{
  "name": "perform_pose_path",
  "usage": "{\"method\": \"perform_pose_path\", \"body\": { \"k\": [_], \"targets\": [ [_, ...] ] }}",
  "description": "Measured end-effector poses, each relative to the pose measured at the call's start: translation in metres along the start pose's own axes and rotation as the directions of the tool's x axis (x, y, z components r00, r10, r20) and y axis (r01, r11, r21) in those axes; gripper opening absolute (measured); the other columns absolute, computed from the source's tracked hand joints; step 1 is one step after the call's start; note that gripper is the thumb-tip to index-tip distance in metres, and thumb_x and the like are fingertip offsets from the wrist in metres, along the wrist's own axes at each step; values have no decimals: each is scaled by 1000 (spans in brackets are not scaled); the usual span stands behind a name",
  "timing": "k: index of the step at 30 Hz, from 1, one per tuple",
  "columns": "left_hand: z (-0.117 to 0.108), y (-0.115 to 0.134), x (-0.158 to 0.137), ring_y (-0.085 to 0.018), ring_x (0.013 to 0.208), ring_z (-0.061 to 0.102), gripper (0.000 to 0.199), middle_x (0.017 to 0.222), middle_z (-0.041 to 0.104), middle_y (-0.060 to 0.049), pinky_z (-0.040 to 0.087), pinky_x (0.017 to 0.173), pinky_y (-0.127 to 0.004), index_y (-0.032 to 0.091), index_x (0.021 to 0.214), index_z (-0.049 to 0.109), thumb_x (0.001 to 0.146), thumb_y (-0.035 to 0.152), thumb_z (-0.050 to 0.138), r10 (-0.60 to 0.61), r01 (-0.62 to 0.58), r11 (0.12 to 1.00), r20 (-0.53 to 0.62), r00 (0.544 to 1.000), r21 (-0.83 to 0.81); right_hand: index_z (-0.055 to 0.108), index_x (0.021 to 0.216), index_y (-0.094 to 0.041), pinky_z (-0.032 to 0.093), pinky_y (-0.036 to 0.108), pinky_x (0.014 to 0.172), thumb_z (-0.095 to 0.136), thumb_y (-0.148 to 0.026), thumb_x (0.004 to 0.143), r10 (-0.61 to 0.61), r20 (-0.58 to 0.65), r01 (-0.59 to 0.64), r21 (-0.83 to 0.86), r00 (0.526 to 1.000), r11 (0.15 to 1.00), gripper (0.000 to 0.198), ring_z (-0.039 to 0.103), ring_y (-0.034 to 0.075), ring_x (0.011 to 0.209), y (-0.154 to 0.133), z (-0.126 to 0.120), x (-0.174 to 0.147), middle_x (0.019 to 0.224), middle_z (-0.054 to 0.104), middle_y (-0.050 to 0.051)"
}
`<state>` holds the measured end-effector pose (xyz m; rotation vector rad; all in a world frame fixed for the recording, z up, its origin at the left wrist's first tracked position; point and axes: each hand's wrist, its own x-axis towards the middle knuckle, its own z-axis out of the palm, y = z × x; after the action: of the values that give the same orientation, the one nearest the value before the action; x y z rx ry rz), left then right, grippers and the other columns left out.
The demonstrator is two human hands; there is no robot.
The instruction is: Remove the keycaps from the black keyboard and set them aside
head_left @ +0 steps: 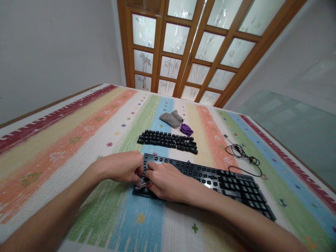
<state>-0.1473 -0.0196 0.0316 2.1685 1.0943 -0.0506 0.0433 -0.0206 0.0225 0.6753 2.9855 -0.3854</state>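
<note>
A black keyboard (183, 169) lies on the striped tablecloth; many keycaps are off its left and middle part, while the right-hand block still has its caps. My right hand (164, 180) rests over its lower left area, fingers closed around a slim, shiny metal tool (143, 184) whose exact kind is unclear. Close beside it, my left hand (128, 167) is curled at the keyboard's left edge, fingertips down by the tool. Whether anything is pinched in that hand is hidden. Behind the keyboard, loose black keycaps (168, 140) lie in rows.
A grey cloth (172, 119) and a small purple cloth (186, 129) lie behind the keycaps. The keyboard's coiled black cable (243, 154) sits to the right. Beyond the table's far edge stand wood-framed glass doors (181, 52), with walls on both sides.
</note>
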Motion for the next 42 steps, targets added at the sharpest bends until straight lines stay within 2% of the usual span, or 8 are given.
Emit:
{"method": "perform_pose_path", "body": {
  "k": [4, 10, 18, 27, 35, 42],
  "targets": [
    [1, -3, 1, -9, 44, 38, 18, 44, 45, 5, 25, 45, -23, 16, 50, 61, 66, 11, 66, -3, 3, 1000, -21, 1000, -24, 67, 101, -5, 50, 34, 63, 53, -30, 93, -42, 32, 43, -30, 999, 999, 29, 62, 22, 72, 4, -1, 6, 100, 66, 17],
    [0, -7, 5, -10, 47, 46, 8, 51, 56, 4, 32, 47, -20, 15, 57, 65, 63, 11, 64, -1, 1, 999, 7, 1000, -36, 64, 107, -3, 52, 36, 62, 54, -42, 93, -61, 72, 68, -95, 995, 993, 43, 63, 23, 71, 5, 4, 12, 102, 66, 18],
    [0, -11, 7, -10, 47, 49, 6, 52, 60, 3, 34, 45, -19, 14, 57, 63, 62, 14, 63, -11, 14, 996, 29, 1000, -88, 63, 103, -4, 48, 34, 51, 42, -31, 98, -135, 65, 147, -236, 989, 960, 35, 63, 22, 66, 7, 9, 13, 100, 66, 17],
    [4, -19, 8, -9, 43, 48, 9, 50, 60, 3, 34, 42, -18, 15, 53, 58, 61, 15, 61, 13, -5, 984, 47, 999, -180, 62, 101, -6, 42, 32, 45, 38, -39, 97, -156, -28, 143, -270, 987, 952, 40, 61, 21, 61, 12, 23, 10, 96, 66, 14],
    [3, -18, 9, -8, 44, 47, 10, 49, 58, 4, 34, 41, -17, 15, 51, 58, 60, 15, 62, 58, -47, 977, 47, 997, -208, 60, 106, -6, 41, 32, 46, 40, -38, 96, -144, -16, 135, -254, 989, 958, 39, 60, 20, 61, 9, 22, 10, 98, 66, 15],
    [-6, -21, -2, -9, 47, 51, 9, 50, 60, 3, 35, 44, -17, 14, 56, 63, 64, 18, 64, 58, -75, 978, -93, 994, -194, 59, 98, -10, 38, 30, 47, 38, -36, 97, -137, -101, 103, -284, 985, 953, 34, 60, 20, 63, 12, 11, 10, 92, 66, 13]
  ]
}}
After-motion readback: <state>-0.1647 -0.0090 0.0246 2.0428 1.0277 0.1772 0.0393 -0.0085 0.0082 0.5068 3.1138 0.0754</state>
